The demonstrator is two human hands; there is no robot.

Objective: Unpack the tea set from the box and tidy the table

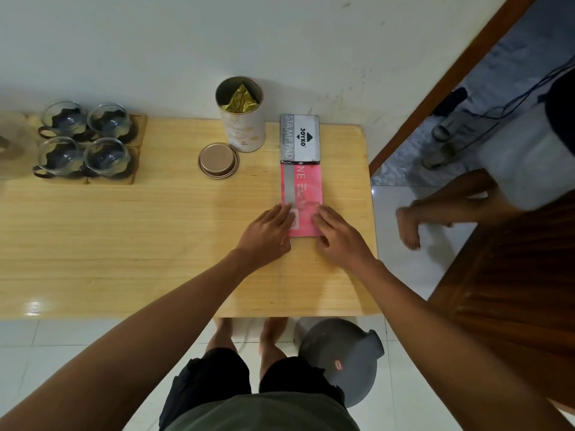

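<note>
A flat pink box (pixel 303 194) lies on the wooden table (pixel 124 244) near its right edge. My left hand (pixel 267 234) rests on the box's near left corner and my right hand (pixel 339 236) on its near right corner, fingers spread flat. A grey stamp pad tin (pixel 299 138) touches the box's far end. An open tea canister (pixel 241 116) with a gold foil bag inside stands at the back, its round lid (pixel 218 160) lying beside it. Several glass cups (pixel 84 140) sit on wooden coasters at the far left.
A white wall runs behind the table. A grey bin (pixel 342 359) stands on the tiled floor under the table's near right corner. Another person's bare feet (pixel 410 225) and a wooden door (pixel 513 290) are to the right.
</note>
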